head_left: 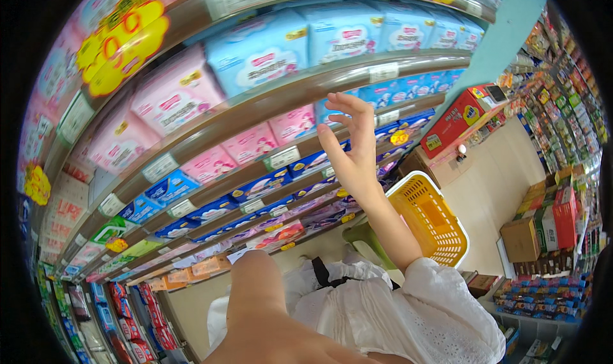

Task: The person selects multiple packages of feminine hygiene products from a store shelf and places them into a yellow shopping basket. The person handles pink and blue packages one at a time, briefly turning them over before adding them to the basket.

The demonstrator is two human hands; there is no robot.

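My right hand [352, 146] is raised before the store shelves, its fingers apart and slightly curled, with nothing in it. Behind it are blue packs [378, 93] and pink packs [292, 123] of what look like sanitary pads; contact is not visible. Larger light-blue packs [258, 52] and pink packs [177, 91] stand on the shelf above. My left arm is bent close to the camera, and part of my left hand [292, 340] shows at the bottom edge; its fingers are mostly cut off. A yellow plastic shopping basket [431, 215] with a white rim lies beyond my right forearm.
Curved-looking shelf edges [335, 84] bear price tags. A green plastic object [366, 244] is beside the basket. A red carton [459, 119] with a dark flat device [496, 93] on it stands at the shelf's end. Stacked cartons [522, 239] and further stocked shelves are at the right.
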